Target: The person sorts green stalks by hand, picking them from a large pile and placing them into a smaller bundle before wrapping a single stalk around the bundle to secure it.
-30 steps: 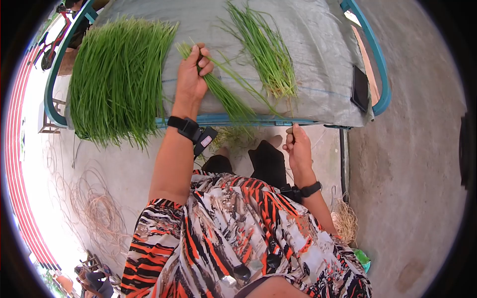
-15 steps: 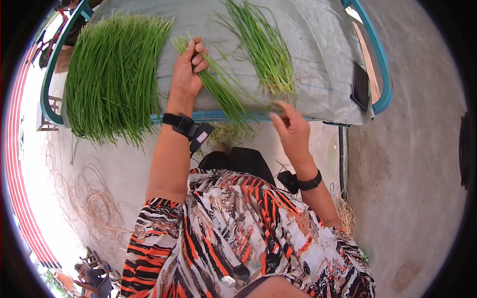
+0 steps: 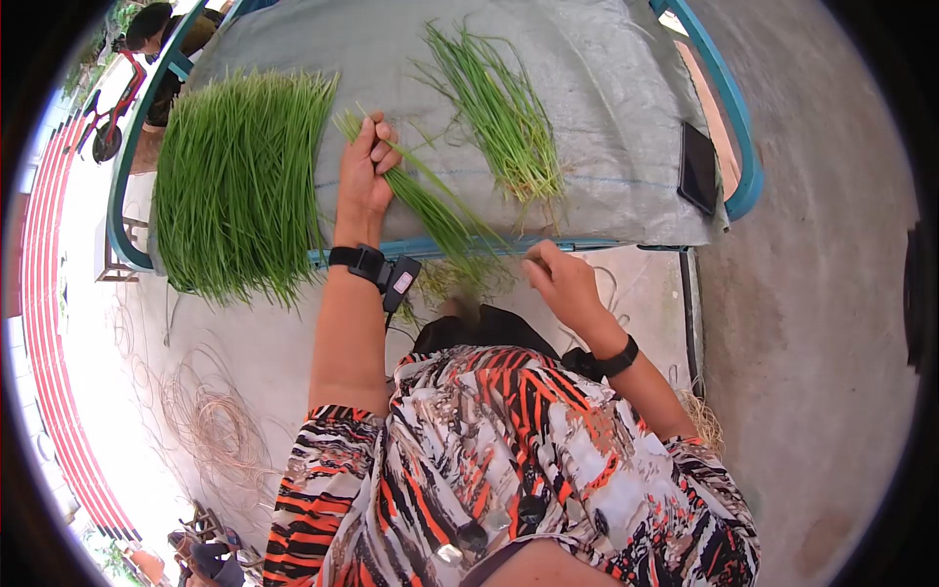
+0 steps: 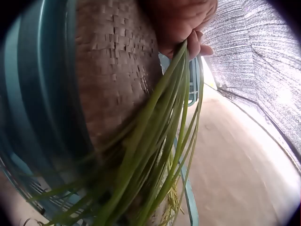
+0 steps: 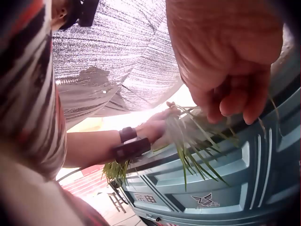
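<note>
Above the front part of a grey woven plastic sheet [image 3: 626, 117], the left hand [image 3: 368, 171] has its grip curled round a slim bunch of long green grass-like stalks [image 3: 425, 207], pale ends poking past the fingers, tips drooping over the edge. Near those tips is the right hand [image 3: 572, 289], fingers bent inward; whether its grip pinches anything, I cannot tell. Farther out on the sheet lie a broad, thick green pile of similar stalks [image 3: 245, 186] to the left, a smaller loose green bundle [image 3: 504, 117] and a black rectangular phone [image 3: 697, 168] to the right.
</note>
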Demonstrator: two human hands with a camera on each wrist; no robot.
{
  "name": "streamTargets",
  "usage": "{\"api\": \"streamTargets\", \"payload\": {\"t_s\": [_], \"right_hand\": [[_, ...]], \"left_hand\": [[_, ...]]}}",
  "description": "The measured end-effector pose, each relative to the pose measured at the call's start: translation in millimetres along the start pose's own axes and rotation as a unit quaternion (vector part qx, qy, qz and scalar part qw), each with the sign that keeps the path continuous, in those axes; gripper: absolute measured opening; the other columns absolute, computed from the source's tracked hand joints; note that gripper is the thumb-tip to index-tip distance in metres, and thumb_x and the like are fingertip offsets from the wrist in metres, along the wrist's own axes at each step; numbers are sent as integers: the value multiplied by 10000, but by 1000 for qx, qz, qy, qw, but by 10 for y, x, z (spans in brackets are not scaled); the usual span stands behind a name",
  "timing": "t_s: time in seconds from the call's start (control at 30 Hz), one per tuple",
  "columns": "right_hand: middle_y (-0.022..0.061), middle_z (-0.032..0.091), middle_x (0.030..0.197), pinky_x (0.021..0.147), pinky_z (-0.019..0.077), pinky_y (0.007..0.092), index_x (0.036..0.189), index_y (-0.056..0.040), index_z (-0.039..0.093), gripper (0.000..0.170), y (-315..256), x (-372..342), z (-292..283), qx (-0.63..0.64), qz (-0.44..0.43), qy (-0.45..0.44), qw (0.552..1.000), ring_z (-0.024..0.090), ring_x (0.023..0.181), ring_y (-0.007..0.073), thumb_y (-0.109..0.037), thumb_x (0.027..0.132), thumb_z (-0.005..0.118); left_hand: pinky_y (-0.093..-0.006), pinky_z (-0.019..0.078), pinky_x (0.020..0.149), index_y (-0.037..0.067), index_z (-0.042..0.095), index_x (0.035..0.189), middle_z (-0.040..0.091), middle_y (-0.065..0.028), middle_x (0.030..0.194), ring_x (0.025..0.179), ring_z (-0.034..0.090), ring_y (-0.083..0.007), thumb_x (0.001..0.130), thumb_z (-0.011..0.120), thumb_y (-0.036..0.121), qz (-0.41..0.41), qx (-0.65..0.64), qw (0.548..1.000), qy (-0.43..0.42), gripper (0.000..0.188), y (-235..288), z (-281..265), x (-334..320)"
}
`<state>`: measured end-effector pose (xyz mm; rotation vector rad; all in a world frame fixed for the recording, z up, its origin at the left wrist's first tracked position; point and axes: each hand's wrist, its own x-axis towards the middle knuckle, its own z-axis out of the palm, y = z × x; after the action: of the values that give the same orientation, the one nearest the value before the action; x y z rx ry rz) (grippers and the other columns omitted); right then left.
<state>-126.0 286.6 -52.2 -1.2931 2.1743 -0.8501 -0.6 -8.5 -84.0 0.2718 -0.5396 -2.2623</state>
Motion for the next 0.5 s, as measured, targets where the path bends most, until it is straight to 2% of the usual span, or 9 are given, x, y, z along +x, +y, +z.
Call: {"api": "streamTargets", "payload": {"t_s": [0.1,0.23,0.3,0.33,0.43,0.5], "right_hand": [[119,633,725,584,460,365,921,-63,585,147,104,-167,-67,31,44,4,999,624,666,287,-198,866,598],[105,618,711,578,454,338,888,-53,595,156,119,-186,-261,36,65,10,997,613,650,269,-207,867,607],[102,620,756,594,456,337,873,-56,603,152,13,-79,-346,34,46,92,994,612,674,265,-207,860,617],[101,621,779,602,457,336,866,-58,606,150,-29,-4,-385,32,37,131,990,612,686,263,-207,856,622],[102,610,855,632,460,365,865,-68,612,143,-72,270,-484,-8,24,189,982,610,727,274,-211,856,610],[101,601,883,648,458,391,860,-74,614,157,-56,449,-516,-56,35,192,979,606,755,291,-231,850,606]], "left_hand": [[-169,323,438,-4,490,1089,519,-22,812,595,377,-47,986,462,163,-1,34,999,24,197,22,-31,21],[-178,365,469,2,509,1090,565,-43,823,613,441,-61,976,487,179,1,52,998,32,212,52,-94,37],[-184,394,505,2,504,1102,581,-50,842,643,473,-72,975,491,191,4,40,999,9,227,43,-118,55],[-195,414,536,1,501,1108,587,-54,856,672,493,-83,975,492,195,7,47,998,28,234,39,-123,56],[-233,468,625,-1,496,1121,602,-62,897,751,542,-114,974,494,204,13,76,994,74,252,28,-143,65],[-263,495,683,-2,496,1124,605,-65,924,792,562,-134,975,492,207,16,100,991,87,257,12,-162,81]]}}
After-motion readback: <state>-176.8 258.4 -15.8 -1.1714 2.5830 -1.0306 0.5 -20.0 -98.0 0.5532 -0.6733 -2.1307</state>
